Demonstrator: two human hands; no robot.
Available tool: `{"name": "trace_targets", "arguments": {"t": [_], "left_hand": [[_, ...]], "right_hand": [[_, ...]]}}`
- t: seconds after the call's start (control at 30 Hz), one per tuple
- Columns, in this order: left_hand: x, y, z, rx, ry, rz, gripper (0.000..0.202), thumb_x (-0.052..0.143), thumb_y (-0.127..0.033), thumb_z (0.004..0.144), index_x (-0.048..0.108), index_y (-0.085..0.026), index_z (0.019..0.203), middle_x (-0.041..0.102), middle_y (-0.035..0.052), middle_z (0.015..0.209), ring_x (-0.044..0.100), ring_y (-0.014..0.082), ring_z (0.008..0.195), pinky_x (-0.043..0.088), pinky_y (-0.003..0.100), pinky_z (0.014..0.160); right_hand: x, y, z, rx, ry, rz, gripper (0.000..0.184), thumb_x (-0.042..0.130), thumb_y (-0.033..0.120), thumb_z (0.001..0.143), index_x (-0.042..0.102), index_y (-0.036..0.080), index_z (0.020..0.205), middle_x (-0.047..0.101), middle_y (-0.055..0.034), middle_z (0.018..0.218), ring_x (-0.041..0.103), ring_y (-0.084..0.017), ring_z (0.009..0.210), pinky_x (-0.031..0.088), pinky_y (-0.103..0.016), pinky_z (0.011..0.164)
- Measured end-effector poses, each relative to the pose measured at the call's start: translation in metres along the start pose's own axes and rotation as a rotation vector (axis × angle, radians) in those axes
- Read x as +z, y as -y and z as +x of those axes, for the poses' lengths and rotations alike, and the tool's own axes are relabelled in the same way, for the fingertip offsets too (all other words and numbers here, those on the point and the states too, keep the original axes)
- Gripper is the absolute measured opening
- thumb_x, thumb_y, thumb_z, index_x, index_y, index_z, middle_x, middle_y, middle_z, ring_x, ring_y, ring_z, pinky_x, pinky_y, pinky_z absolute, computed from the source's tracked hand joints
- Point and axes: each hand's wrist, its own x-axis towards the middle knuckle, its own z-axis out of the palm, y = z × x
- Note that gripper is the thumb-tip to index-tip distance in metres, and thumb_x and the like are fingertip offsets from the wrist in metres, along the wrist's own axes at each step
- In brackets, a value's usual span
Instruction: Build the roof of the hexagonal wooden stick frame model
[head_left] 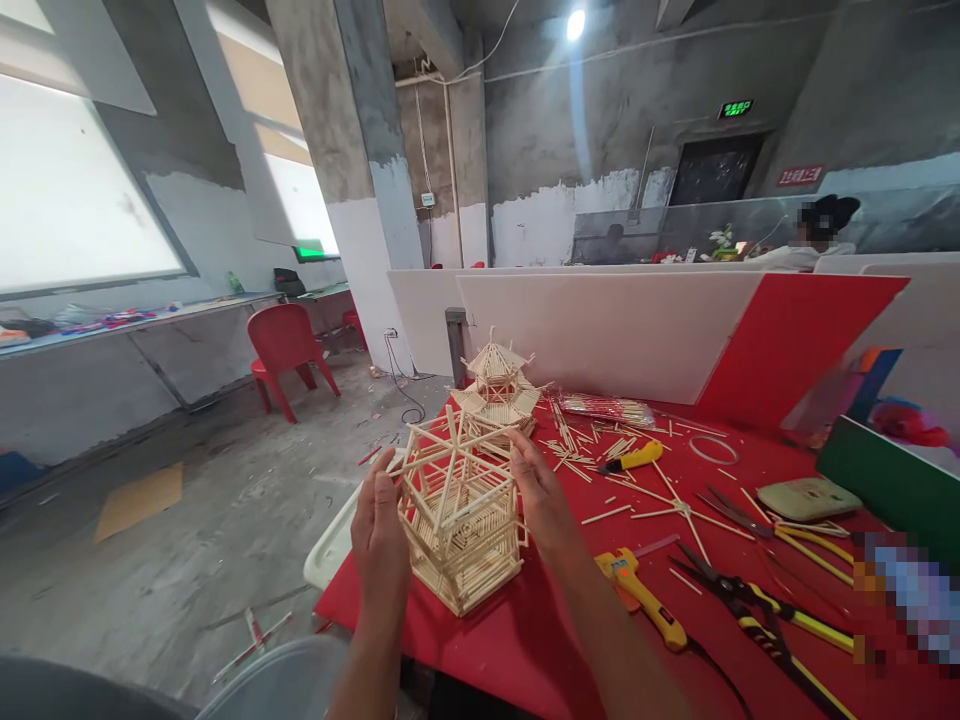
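A hexagonal model frame of pale wooden sticks stands at the red table's near left edge. Spoke-like sticks meet at a raised centre across its open top. At the upper left corner, my left hand has its fingertips closed on the frame's sticks. My right hand pinches the end of a top stick at the upper right corner. Just behind the frame, a finished-looking stick pagoda with tiered roofs is partly hidden by it.
On the red table lie loose sticks, a yellow utility knife, a stick star, a yellow glue gun, cutters and pliers. A white partition stands behind. A grey bucket sits below left.
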Motion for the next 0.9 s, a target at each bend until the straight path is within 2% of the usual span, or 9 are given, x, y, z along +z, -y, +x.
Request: {"name": "trace_targets", "arguments": {"t": [0.07,0.2,0.27,0.4,0.57,0.9], "left_hand": [[0.0,0.002,0.0,-0.016,-0.007,0.011,0.056,0.054,-0.058,0.09,0.06,-0.021,0.131,0.071,0.0094,0.117,0.065,0.0254,0.112,0.049,0.04,0.1],[0.002,0.005,-0.001,-0.024,-0.021,0.025,0.052,0.054,-0.057,0.09,0.061,-0.024,0.129,0.062,0.009,0.134,0.057,0.0272,0.125,0.044,0.04,0.106],[0.004,0.004,-0.004,-0.008,0.0,0.036,0.05,0.054,-0.056,0.09,0.062,-0.023,0.127,0.062,0.0088,0.134,0.055,0.028,0.128,0.043,0.041,0.107],[0.007,0.001,-0.007,0.021,0.036,0.04,0.048,0.055,-0.055,0.091,0.063,-0.023,0.125,0.066,0.009,0.129,0.058,0.0285,0.124,0.045,0.043,0.106],[0.006,0.006,-0.004,0.011,0.026,0.032,0.047,0.055,-0.054,0.091,0.06,-0.023,0.127,0.062,0.0084,0.134,0.056,0.0269,0.126,0.042,0.041,0.107],[0.009,0.011,0.004,0.021,0.027,0.033,0.046,0.054,-0.055,0.091,0.062,-0.024,0.125,0.065,0.0075,0.131,0.059,0.0258,0.122,0.046,0.038,0.103]], "right_hand": [[0.001,0.0,0.0,-0.001,-0.006,-0.013,0.062,0.052,0.064,0.088,0.058,0.025,0.136,0.048,-0.0058,0.151,0.037,-0.027,0.143,0.026,-0.046,0.12],[0.001,-0.002,0.0,-0.01,-0.017,-0.018,0.058,0.052,0.062,0.089,0.059,0.027,0.135,0.049,-0.0045,0.15,0.037,-0.026,0.143,0.026,-0.046,0.12],[0.001,-0.003,-0.001,-0.022,-0.02,-0.022,0.057,0.052,0.061,0.09,0.059,0.027,0.135,0.047,-0.0044,0.151,0.037,-0.025,0.143,0.025,-0.045,0.121],[0.001,-0.001,-0.004,-0.016,-0.006,-0.038,0.057,0.049,0.061,0.091,0.057,0.027,0.136,0.044,-0.0041,0.153,0.035,-0.024,0.144,0.025,-0.044,0.121],[0.002,0.001,-0.005,-0.025,-0.013,-0.054,0.054,0.047,0.06,0.092,0.06,0.028,0.133,0.044,-0.0035,0.153,0.033,-0.024,0.145,0.023,-0.045,0.121],[0.009,-0.008,-0.008,-0.046,-0.05,-0.08,0.051,0.043,0.058,0.094,0.059,0.03,0.133,0.039,-0.0008,0.156,0.028,-0.022,0.147,0.021,-0.044,0.122]]}}
